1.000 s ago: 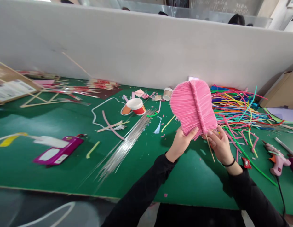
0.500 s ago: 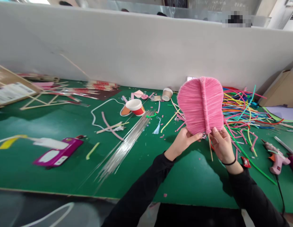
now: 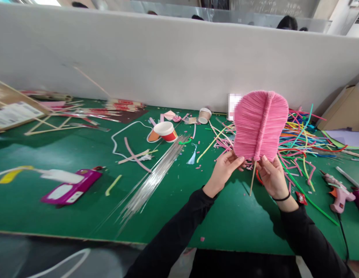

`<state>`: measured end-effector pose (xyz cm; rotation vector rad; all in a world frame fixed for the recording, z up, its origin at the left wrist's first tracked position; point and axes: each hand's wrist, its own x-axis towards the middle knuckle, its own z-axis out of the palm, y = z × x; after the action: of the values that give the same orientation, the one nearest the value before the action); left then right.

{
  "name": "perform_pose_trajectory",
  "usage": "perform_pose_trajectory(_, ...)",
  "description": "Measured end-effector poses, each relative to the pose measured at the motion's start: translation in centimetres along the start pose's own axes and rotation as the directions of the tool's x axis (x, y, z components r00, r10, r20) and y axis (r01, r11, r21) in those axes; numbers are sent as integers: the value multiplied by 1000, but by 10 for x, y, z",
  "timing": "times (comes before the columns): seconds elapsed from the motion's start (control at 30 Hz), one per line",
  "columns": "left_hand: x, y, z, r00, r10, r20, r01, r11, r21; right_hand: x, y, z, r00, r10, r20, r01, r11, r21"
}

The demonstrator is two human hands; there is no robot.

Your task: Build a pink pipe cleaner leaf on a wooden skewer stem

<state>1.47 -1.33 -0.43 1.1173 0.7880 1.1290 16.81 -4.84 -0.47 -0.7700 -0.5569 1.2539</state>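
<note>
Between both hands I hold up a pink fan [image 3: 249, 127] covered in fuzzy pipe cleaners, with a raised rib down its middle. A thin wooden stick [image 3: 253, 179] juts from its bottom edge. My left hand [image 3: 225, 170] pinches the lower left edge, thumb in front and fingers behind. My right hand [image 3: 272, 177] grips the lower right edge close to the stick. The fan leans to the right at its top and hides part of the pile of coloured pipe cleaners [image 3: 303, 135] behind it.
On the green table [image 3: 179, 208] lie a bundle of thin metal wires [image 3: 156, 173], a paper cup [image 3: 166, 132], a blue tassel [image 3: 192, 154] and a purple device [image 3: 72, 187]. A pink glue gun [image 3: 338, 193] rests at the right. A white partition [image 3: 168, 61] stands behind.
The fan's top has swung to the right, tilting it, and the stick's lower end has shifted slightly left. Both hands keep their hold in nearly the same place.
</note>
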Motion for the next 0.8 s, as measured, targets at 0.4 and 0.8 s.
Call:
perform_pose_trajectory(0.4,0,-4,3,996,87,-1,-86,994,-67,0,2,-1,999,43,-22,-43,999,4)
perform_pose_trajectory(0.8,-1,-7,4,996,90,-19,-91,994,-62,-1,6,-2,992,127,-3,-127,989,-78)
